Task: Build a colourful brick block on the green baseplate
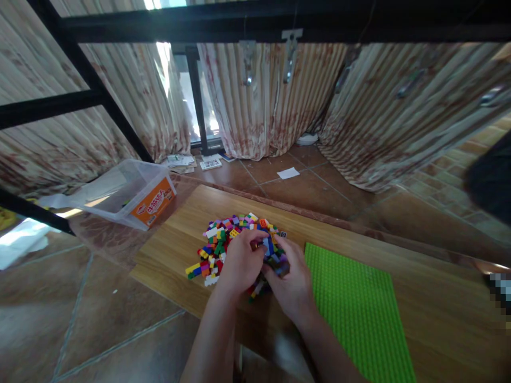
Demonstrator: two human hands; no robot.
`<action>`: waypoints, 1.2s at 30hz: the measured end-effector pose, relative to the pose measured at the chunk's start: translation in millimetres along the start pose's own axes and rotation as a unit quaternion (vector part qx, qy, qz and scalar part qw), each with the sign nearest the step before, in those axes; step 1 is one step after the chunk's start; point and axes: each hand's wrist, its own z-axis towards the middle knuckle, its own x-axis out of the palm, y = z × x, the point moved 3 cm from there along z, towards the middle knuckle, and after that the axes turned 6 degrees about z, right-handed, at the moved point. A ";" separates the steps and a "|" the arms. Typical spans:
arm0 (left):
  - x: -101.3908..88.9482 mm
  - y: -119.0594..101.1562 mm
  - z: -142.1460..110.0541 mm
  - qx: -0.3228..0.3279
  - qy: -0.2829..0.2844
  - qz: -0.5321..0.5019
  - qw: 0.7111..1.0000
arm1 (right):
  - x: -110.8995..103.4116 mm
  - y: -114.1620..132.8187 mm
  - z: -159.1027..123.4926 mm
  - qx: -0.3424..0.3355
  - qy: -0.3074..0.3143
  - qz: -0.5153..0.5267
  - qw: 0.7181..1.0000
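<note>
A heap of loose toy building bricks [220,242] in many colours lies on a wooden table [175,234]. Both hands are over the right part of this heap, close together. My left hand [244,260] is closed, with its thumb and fingers bent inward; what it holds, if anything, is hidden. Just to its right, my right hand [294,274] curves over the bricks with thumb and fingers apart. Blue bricks [268,246] show between the two hands, and the purple ones near my right palm are blurred. Right of that hand, a green studded baseplate [355,303] lies flat.
A clear plastic bin [120,194] with an orange label stands beyond the table's left end. Black metal bars [279,24] cross the top of the view. Curtains [271,101] hang behind, with papers [288,173] on the tiled floor. A dark shape [491,178] is at the right edge.
</note>
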 end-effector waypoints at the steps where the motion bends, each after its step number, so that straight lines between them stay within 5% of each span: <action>1: -1.1 -1.4 -1.0 0.001 0.011 -0.029 1.000 | -4.3 1.8 0.6 0.012 -0.004 0.019 1.000; 9: -2.0 -23.9 -12.8 0.017 0.117 -0.195 0.974 | -27.1 14.0 4.1 0.105 -0.007 0.204 0.973; 17: 11.2 -33.8 -20.8 -0.005 0.184 -0.214 0.959 | -35.8 18.0 3.5 0.177 -0.067 0.327 0.926; 22: 12.0 -30.4 -21.5 0.011 0.185 -0.196 0.963 | -36.7 12.6 0.2 0.247 -0.022 0.397 0.884; 30: 19.8 -27.7 -17.5 -0.061 0.157 -0.215 0.962 | -27.7 5.6 1.4 0.347 -0.031 0.538 0.768; 36: 21.4 -25.8 -17.8 -0.069 0.182 -0.231 0.953 | -31.8 4.0 0.4 0.357 -0.017 0.553 0.753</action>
